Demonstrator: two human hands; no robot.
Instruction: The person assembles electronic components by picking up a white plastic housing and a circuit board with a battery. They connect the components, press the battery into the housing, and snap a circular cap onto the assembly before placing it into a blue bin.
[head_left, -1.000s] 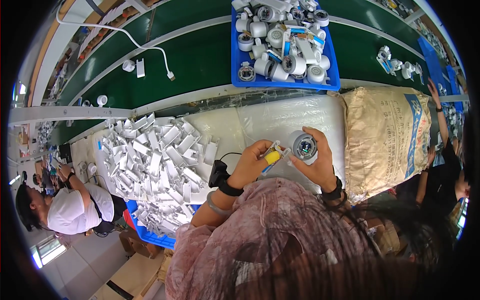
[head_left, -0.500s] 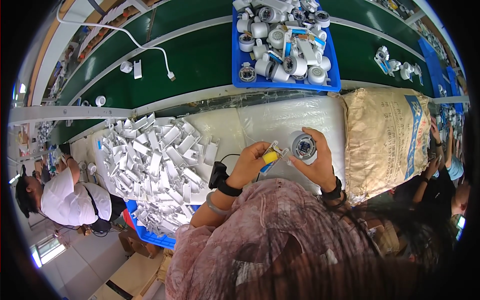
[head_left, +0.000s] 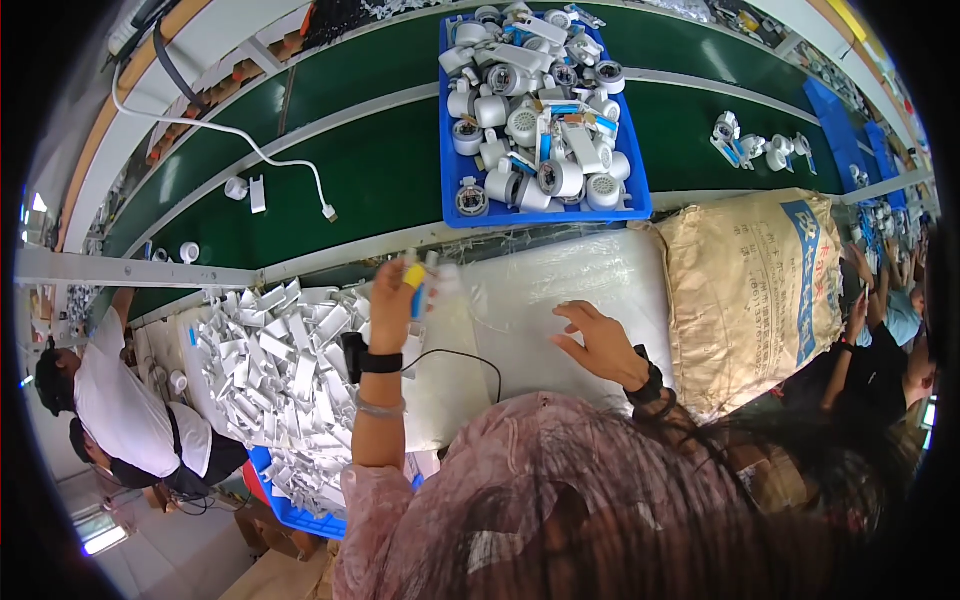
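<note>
My left hand is raised over the plastic-covered bench, beside the right edge of the heap of white plastic covers. Its fingers are closed on a small device with a yellow piece and a blue strip. A pale round part next to it is smeared by motion, so I cannot tell its exact form. My right hand hovers above the clear plastic sheet with fingers apart, holding nothing.
Beyond the bench, a blue tray of white round devices stands on the green conveyor. A brown sack lies at the right. A white cable hangs at the left. Another person works far left, others far right.
My left hand has moved left and away from my body with the device. My right hand has let go of the round grey-rimmed part and opened. The view has shifted slightly.
</note>
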